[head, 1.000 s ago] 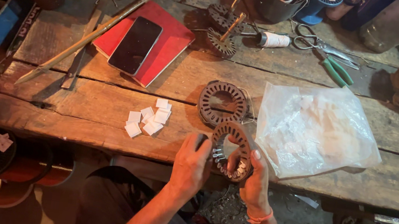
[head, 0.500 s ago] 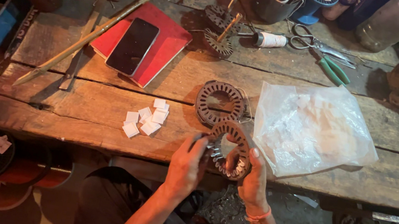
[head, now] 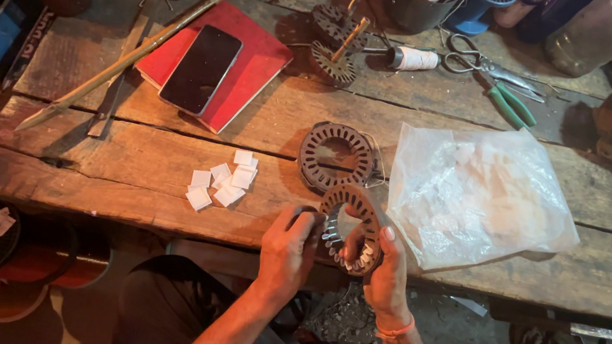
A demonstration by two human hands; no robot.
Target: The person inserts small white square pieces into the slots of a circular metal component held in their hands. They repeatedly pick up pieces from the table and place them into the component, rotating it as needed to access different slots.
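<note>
Both forearms came up from below, hands meeting at the near edge of the wooden surface (head: 117, 192). Clear plastic bag (head: 480, 198) lay just right of them, small white paper slips (head: 222, 184) to the left. Left hand (head: 288, 250) and right hand (head: 387, 269) were both curled tight around a slotted metal ring (head: 350, 227), tilted off the wood.

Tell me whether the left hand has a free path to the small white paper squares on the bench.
Probably yes: the paper squares lie on bare wood just up-left of the left hand, nothing between. But that hand is gripping the slotted metal ring.
</note>
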